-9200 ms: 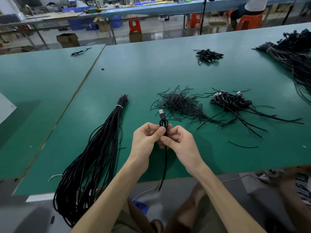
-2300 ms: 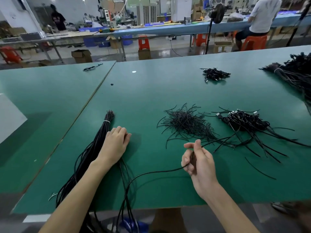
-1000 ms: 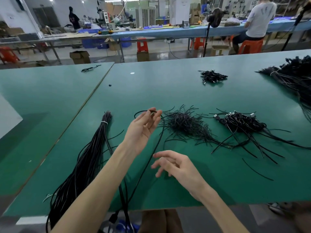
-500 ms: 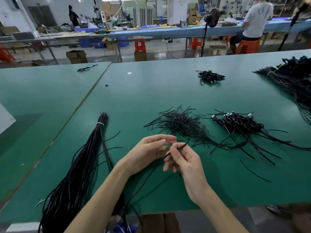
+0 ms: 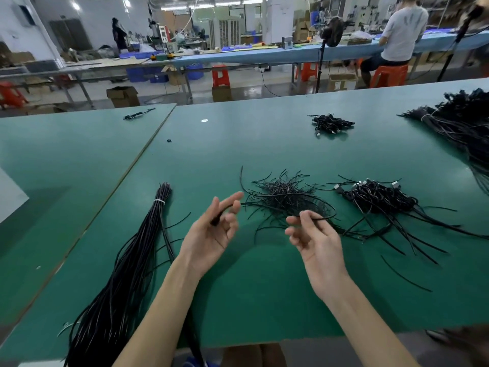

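Loosely, left hand point(image 5: 209, 234) and right hand point(image 5: 315, 239) each pinch the black cable point(image 5: 324, 219) arching between them.

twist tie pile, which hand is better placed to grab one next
Right, probably. The right hand pinches the black cable just at the near edge of the twist tie pile, while the left hand pinches the cable's end farther to the left.

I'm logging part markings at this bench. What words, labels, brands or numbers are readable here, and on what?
No text is legible.
Grey print on the seated person's shirt: too blurred to read.
Any print on the floor box: too small to read.
The held cable: no marking shows.
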A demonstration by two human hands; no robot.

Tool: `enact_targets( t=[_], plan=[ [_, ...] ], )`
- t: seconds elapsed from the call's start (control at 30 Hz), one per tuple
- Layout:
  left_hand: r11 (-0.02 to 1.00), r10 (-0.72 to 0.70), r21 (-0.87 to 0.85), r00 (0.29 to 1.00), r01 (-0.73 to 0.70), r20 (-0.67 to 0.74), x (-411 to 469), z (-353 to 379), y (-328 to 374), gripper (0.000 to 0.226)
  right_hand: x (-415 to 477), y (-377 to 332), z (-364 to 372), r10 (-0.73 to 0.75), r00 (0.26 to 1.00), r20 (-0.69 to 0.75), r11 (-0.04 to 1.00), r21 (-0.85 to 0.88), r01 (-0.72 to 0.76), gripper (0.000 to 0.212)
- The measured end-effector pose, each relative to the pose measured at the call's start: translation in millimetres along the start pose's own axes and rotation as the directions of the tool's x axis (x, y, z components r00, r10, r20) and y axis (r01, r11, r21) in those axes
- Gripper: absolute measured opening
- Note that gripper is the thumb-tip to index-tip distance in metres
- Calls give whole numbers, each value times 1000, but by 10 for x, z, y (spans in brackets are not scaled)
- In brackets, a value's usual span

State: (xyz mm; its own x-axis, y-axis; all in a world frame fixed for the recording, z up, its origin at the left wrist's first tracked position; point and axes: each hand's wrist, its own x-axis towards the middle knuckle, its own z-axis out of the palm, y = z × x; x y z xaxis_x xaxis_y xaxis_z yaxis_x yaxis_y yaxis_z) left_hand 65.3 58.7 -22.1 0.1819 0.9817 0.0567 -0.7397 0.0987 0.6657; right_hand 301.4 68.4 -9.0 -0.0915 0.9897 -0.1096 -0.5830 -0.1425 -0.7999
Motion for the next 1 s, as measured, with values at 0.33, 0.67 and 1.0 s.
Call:
enact_targets(
  t=[0.33, 0.67, 1.0],
  plan=[
    [953, 123, -250, 972, -173, -201, -7, -9, 8, 34, -27, 178, -16, -67, 996, 60, 950, -302, 82, 29],
    [969, 235, -5, 933, -246, -273, -13, 62, 8, 35, -62, 241, 3, -60, 967, 247, 823, -536, 188, 18],
    [962, 78, -260, 996, -88, -46, -86, 91, 41, 41, -59, 247, 6, -43, 971, 237, 813, -556, 172, 16]
  ],
)
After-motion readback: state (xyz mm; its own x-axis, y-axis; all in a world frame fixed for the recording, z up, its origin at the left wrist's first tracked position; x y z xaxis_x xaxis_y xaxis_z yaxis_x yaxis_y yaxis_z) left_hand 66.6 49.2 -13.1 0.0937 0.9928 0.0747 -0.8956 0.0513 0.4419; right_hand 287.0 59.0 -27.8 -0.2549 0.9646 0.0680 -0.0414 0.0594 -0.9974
